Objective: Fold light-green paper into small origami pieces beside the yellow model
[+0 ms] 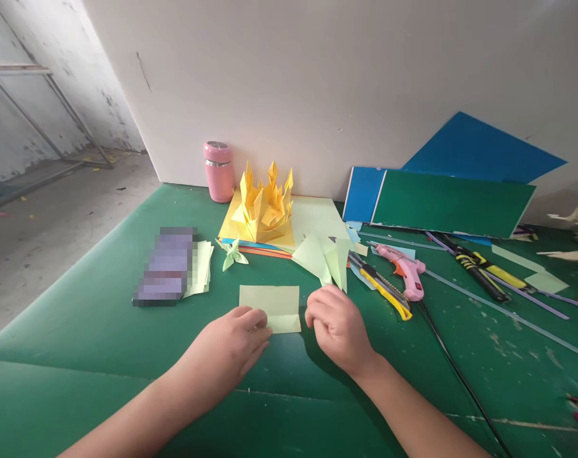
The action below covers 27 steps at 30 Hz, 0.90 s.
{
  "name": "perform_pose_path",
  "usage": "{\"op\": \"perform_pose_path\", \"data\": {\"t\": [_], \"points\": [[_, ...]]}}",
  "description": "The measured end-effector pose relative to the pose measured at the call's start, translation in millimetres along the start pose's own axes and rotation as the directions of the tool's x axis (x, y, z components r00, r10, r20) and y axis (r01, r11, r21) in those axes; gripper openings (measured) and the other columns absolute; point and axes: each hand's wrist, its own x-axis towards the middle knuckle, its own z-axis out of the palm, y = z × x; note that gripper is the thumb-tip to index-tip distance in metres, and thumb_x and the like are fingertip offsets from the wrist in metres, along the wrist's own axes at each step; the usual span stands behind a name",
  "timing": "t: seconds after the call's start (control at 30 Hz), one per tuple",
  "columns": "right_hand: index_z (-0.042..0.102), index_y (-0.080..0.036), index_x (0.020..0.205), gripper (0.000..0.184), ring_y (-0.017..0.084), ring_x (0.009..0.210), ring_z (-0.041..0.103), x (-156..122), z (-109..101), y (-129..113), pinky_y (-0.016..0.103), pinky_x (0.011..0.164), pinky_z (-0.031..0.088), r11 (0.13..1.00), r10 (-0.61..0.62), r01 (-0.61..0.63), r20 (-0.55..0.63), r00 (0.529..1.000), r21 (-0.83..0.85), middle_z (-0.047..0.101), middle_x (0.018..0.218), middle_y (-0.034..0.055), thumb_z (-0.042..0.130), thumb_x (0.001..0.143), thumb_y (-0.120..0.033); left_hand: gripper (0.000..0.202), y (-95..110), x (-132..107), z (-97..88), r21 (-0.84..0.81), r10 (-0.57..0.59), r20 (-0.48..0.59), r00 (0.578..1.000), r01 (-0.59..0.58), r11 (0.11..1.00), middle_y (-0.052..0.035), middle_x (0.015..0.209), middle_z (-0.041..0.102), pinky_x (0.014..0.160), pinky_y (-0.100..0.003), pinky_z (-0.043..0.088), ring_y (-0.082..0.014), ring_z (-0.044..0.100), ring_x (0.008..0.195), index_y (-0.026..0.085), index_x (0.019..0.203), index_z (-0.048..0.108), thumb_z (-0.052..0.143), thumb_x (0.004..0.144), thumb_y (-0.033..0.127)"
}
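A pale green sheet of paper (269, 305) lies folded flat on the green table cover (79, 318) in front of me. My left hand (234, 346) rests on its near left corner, fingers curled and pressing the edge down. My right hand (336, 327) hovers at the sheet's right edge with its fingers curled in; I see nothing held in it. Beyond the sheet lie a small green folded paper bird (231, 253) and some loose pale green folded pieces (324, 257).
A yellow folded paper crown (264, 203) sits on yellow sheets by a pink flask (219, 170). To the right lie a yellow utility knife (381, 285), a pink glue gun (405, 270) with its black cord, another cutter (479, 267), and blue and green boards (451, 203) against the wall. A blurred block (167, 266) lies left.
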Motion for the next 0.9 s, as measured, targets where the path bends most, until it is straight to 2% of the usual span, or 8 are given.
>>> {"op": "perform_pose_path", "data": {"t": [0.07,0.13,0.2,0.27,0.37,0.5,0.73,0.9], "points": [[0.063,-0.018,0.086,0.027,0.020,0.083,0.057,0.7,0.7,0.9,0.034,0.072,0.048,0.994,0.101,-0.099,-0.035,0.994,0.055,0.064,0.085,0.0071,0.039,0.085,-0.006,0.023,-2.0,0.4,-0.5,-0.027,0.029,0.016,0.999,-0.028,0.999,-0.0030,0.089,0.063,0.070,-0.026,0.050,-0.0156,0.059,0.077,0.019,0.084,0.066,0.045,0.092,0.014],[0.057,-0.019,0.117,0.030,0.024,0.102,0.057,0.5,3.2,1.8,0.039,0.084,0.049,0.986,0.141,-0.142,0.017,0.990,0.087,0.063,0.111,0.0102,0.047,0.089,-0.017,0.026,-3.2,1.2,0.8,-0.051,0.047,0.028,0.999,-0.045,0.998,-0.0042,0.092,0.064,0.071,-0.028,0.050,-0.0167,0.060,0.079,0.017,0.084,0.066,0.042,0.093,0.012],[0.050,-0.022,0.129,0.039,0.024,0.108,0.056,-0.4,6.1,2.9,0.040,0.088,0.050,0.983,0.139,-0.148,0.087,0.986,0.107,0.062,0.119,0.0094,0.051,0.090,-0.023,0.027,-3.9,1.9,3.2,-0.076,0.056,0.032,0.998,-0.054,0.996,-0.0047,0.093,0.065,0.072,-0.028,0.051,-0.0171,0.061,0.080,0.016,0.085,0.066,0.041,0.093,0.010],[0.054,-0.024,0.125,0.035,0.023,0.104,0.058,-1.1,8.0,3.8,0.039,0.086,0.051,0.985,0.115,-0.127,0.102,0.988,0.119,0.065,0.114,0.0076,0.051,0.091,-0.021,0.027,-4.6,2.0,5.7,-0.101,0.053,0.031,0.998,-0.050,0.994,-0.0047,0.092,0.066,0.072,-0.028,0.051,-0.0172,0.061,0.079,0.016,0.087,0.065,0.040,0.092,0.007],[0.064,-0.022,0.109,0.025,0.020,0.090,0.060,0.0,8.3,3.2,0.036,0.079,0.052,0.990,0.064,-0.067,0.031,0.997,0.126,0.068,0.097,0.0059,0.051,0.090,-0.013,0.028,-4.8,1.5,8.4,-0.132,0.036,0.014,0.999,-0.033,0.991,-0.0038,0.090,0.065,0.070,-0.027,0.050,-0.0166,0.060,0.077,0.017,0.091,0.064,0.041,0.088,0.002],[0.069,-0.021,0.094,0.022,0.018,0.079,0.058,2.6,7.0,-0.6,0.031,0.069,0.051,0.993,-0.019,0.022,-0.027,0.999,0.118,0.068,0.085,0.0049,0.052,0.088,-0.007,0.030,-0.1,1.3,9.0,-0.078,0.024,-0.002,1.000,-0.024,0.997,-0.0039,0.089,0.063,0.065,-0.027,0.049,-0.0169,0.058,0.074,0.017,0.088,0.062,0.042,0.082,-0.003],[0.069,-0.014,0.089,0.024,0.018,0.072,0.055,-0.6,6.2,-4.4,0.029,0.064,0.049,0.984,-0.174,0.175,0.118,0.978,-0.005,0.068,0.081,0.0072,0.045,0.093,-0.010,0.017,5.7,5.6,9.3,0.112,-0.020,-0.193,0.981,0.043,0.993,-0.0078,0.099,0.061,0.073,-0.036,0.052,-0.0230,0.058,0.089,0.017,0.091,0.059,0.046,0.087,0.007],[0.069,-0.014,0.086,0.029,0.018,0.072,0.054,-0.3,6.1,-3.8,0.029,0.062,0.047,0.984,-0.167,0.176,0.171,0.971,-0.041,0.067,0.080,0.0070,0.042,0.093,-0.009,0.012,0.1,6.1,10.0,0.082,-0.090,-0.106,0.990,0.099,0.992,-0.0046,0.093,0.062,0.074,-0.036,0.051,-0.0217,0.060,0.085,0.018,0.087,0.060,0.049,0.090,0.016]]}}
